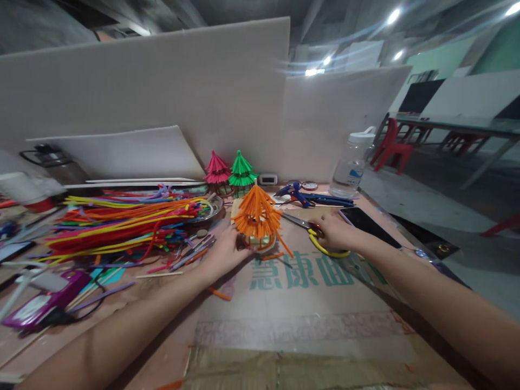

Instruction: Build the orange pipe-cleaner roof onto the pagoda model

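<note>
A small orange pipe-cleaner pavilion (259, 214) with a two-tiered fringed roof stands upright in the middle of the table. My left hand (228, 246) closes on its base from the left side. To the right, my right hand (333, 232) has its fingers wrapped around the yellow-handled scissors (299, 220). Their blades point left toward the orange roof, apparently a little short of it. One orange strand (285, 244) slants down from the roof's right edge. Short orange offcuts (272, 256) lie in front of the base.
Pipe cleaners (117, 227) in many colours are heaped at left, near a purple device (46, 303). Pink (218, 168) and green (241, 169) pavilions stand behind. A blue glue gun (298, 192), a phone (369, 227) and a clear bottle (350, 168) are at right. White boards (162, 97) back the table.
</note>
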Motion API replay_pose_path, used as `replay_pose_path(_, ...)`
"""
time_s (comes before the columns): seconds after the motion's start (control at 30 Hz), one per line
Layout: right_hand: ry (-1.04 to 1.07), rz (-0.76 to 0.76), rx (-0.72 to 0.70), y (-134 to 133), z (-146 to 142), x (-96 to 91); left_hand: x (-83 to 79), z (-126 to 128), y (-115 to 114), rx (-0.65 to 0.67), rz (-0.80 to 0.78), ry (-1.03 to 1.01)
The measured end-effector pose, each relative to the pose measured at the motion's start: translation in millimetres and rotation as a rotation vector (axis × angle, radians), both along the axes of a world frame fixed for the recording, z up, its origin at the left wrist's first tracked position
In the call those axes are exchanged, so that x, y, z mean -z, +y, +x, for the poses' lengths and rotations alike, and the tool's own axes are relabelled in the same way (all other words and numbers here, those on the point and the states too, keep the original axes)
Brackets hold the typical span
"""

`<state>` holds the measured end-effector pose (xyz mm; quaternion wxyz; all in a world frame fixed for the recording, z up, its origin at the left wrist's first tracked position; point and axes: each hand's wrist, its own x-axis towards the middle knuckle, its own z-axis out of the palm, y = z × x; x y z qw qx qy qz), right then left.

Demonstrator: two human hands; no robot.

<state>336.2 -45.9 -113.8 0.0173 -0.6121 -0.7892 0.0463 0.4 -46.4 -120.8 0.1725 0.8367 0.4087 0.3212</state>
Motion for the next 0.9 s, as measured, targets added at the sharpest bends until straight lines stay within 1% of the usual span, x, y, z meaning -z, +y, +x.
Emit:
replay_pose_path(0.1,-0.004,-0.006,0.015,-5.5,3.3,0.3,9.3,4.5,11.8,0.003,0.044,0.019)
replay_pose_path(0.2,0.015,-0.009,0.03,-14.0,9.6,0.3,15.9,4.1,24.2,0.03,0.031,0.008)
replay_pose_path(0.27,0.034,-0.011,0.014,-19.2,15.1,-3.1,19.2,3.0,31.6,0.062,0.023,0.009)
replay_pose_path(0.33,0.05,-0.021,-0.009,-23.9,18.4,-12.8,22.0,1.9,37.1,0.077,0.028,0.009)
replay_pose_path(0.4,0.092,0.009,0.015,-28.4,14.5,-30.4,24.2,0.8,39.9,0.079,0.034,0.013)
replay_pose_path(0.43,0.142,0.062,0.067,-30.8,8.5,-41.9,25.0,0.2,40.2,0.079,0.033,0.018)
replay_pose_path(0.47,0.201,0.153,0.099,-33.1,-0.4,-54.4,25.6,-0.4,39.9,0.078,0.031,0.024)
replay_pose_path(0.5,0.263,0.274,0.098,-35.4,-12.0,-67.4,26.0,-1.0,39.3,0.074,0.027,0.031)
replay_pose_path(0.53,0.317,0.36,0.069,-37.3,-25.7,-79.9,26.3,-1.7,38.4,0.068,0.024,0.036)
replay_pose_path(0.6,0.355,0.436,-0.033,-39.7,-55.9,-100.9,26.7,-3.0,36.9,0.052,0.022,0.039)
replay_pose_path(0.63,0.356,0.47,-0.093,-39.8,-70.5,-108.4,27.1,-3.7,36.5,0.048,0.022,0.041)
replay_pose_path(0.7,0.3,0.485,-0.153,-38.5,-94.9,-116.7,28.5,-5.0,36.4,0.047,0.023,0.044)
replay_pose_path(0.77,0.213,0.497,-0.165,-36.6,-110.5,-117.6,30.0,-6.1,36.6,0.049,0.027,0.049)
replay_pose_path(0.9,0.128,0.5,-0.176,-36.1,-119.8,-109.3,28.7,-6.7,34.5,0.052,0.033,0.065)
